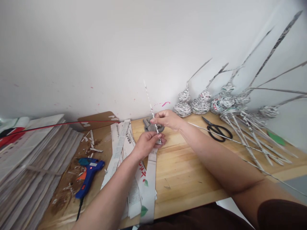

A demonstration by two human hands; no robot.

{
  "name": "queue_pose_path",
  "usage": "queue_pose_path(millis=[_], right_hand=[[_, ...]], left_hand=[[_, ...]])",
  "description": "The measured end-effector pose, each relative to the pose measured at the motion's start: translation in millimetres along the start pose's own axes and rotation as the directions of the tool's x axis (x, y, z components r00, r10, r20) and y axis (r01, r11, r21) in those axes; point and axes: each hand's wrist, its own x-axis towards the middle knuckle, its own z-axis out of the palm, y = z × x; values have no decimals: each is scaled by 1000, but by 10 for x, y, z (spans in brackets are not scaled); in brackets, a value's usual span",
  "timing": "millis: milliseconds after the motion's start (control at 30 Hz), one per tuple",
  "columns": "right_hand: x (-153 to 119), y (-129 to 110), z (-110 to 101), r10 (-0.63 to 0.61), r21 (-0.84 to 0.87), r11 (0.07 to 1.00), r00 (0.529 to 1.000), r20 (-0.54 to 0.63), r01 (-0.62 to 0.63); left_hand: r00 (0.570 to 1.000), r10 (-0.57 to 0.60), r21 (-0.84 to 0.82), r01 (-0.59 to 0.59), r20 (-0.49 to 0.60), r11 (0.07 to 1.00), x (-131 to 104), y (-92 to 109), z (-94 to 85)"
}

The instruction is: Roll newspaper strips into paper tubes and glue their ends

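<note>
A thin rolled newspaper stick (149,98) stands nearly upright between my two hands, its top leaning left. My left hand (149,143) is closed around its lower end. Higher up, my right hand (166,119) pinches the same stick between thumb and fingers. Just behind the hands lies a crumpled grey thing (149,127), partly hidden; it could be a cloth. Long newspaper strips (150,179) with print and green leaf pictures lie overlapping on the wooden table (184,175) below my left hand and forearm.
A blue hot glue gun (88,179) rests on stained cardboard (64,204) at left, beside stacked newspapers (31,169). Black scissors (217,130) lie at right. Several woven paper gourds (182,108) line the wall, with loose paper sticks (254,140) in front.
</note>
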Motion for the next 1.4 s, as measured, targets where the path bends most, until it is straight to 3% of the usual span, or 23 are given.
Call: queue_pose_path(millis=[67,200,367,533,700,867,900,1033,1200,1333,1400], right_hand=[[-1,-5,2,-16,14,1000,1000,-26,16],[-5,-19,-14,14,5,1000,985,170,-15],[2,-29,-14,-21,27,999,997,-75,23],[-7,-41,-42,-4,-33,999,984,180,10],[3,-41,-45,-19,2,1000,998,-65,19],[-16,-76,-79,-6,-43,999,986,167,14],[-17,-76,-79,-10,-48,999,987,158,18],[-11,-71,-64,-14,23,1000,998,-57,16],[-19,-92,-76,-17,-19,1000,989,146,20],[-20,-107,-62,-24,0,1000,999,-44,24],[-24,-114,-63,-16,1,1000,1000,-22,16]], left_hand=[[1000,-11,6,11,-6,1000,-1,-3,0],[1000,-16,-7,16,-6,1000,-1,-2,2],[1000,-13,-25,13,-4,1000,2,-4,10],[1000,-8,-18,8,9,1000,5,-20,6],[999,0,-12,0,44,1000,4,-42,12],[999,-3,-17,3,34,1000,11,-52,8],[999,-5,-20,6,35,1000,12,-53,8],[999,-6,-10,7,44,1000,12,-57,15],[1000,-9,14,9,28,1000,7,-54,16],[1000,-1,39,1,17,999,3,-48,19],[1000,2,46,-2,7,999,4,-43,21]])
